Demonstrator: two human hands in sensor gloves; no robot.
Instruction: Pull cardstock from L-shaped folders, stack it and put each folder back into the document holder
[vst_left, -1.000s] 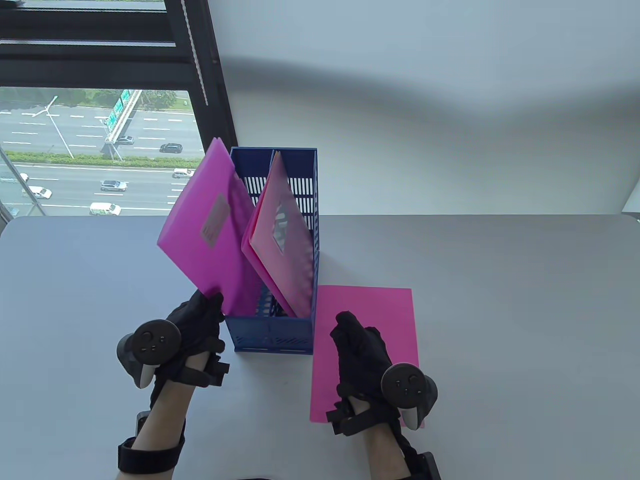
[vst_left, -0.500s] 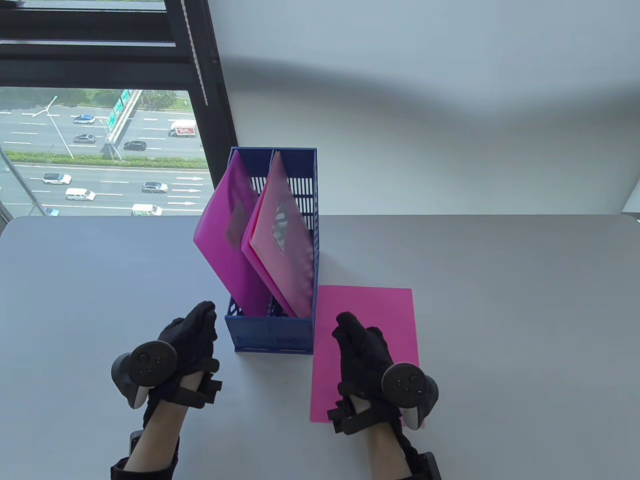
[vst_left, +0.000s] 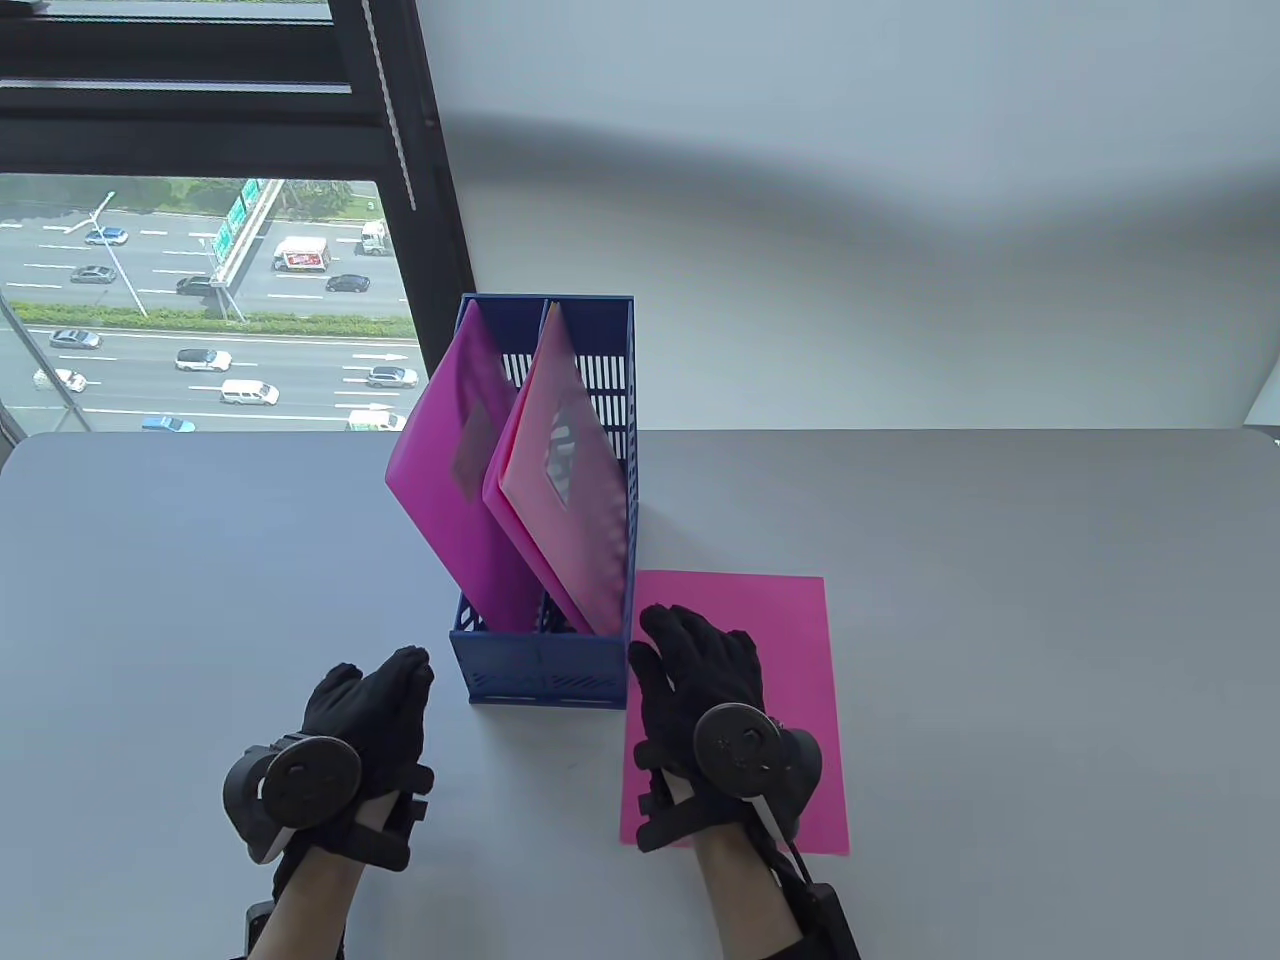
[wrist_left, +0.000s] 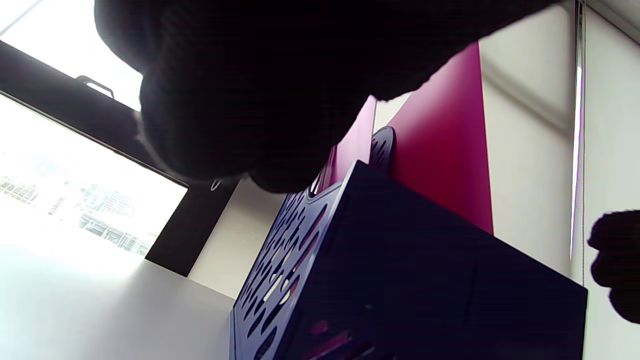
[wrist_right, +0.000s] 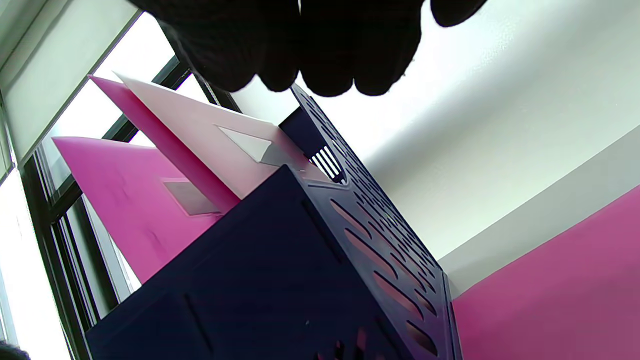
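Since a moment ago the left hand (vst_left: 375, 700) has let go of the magenta folder (vst_left: 460, 490) — now leaning in the blue document holder (vst_left: 540, 675) — and hangs relaxed, empty. Right hand (vst_left: 700, 670) rests flat on the pink cardstock (vst_left: 790, 650). Folders look light, slick, floppy — pinch a top corner.

Blue document holder (vst_left: 545, 675) standing between both hands, two tilted pink folders (vst_left: 500, 480) filling its open top

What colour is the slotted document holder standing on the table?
Dark blue: the slotted plastic document holder shows it best in the table view.
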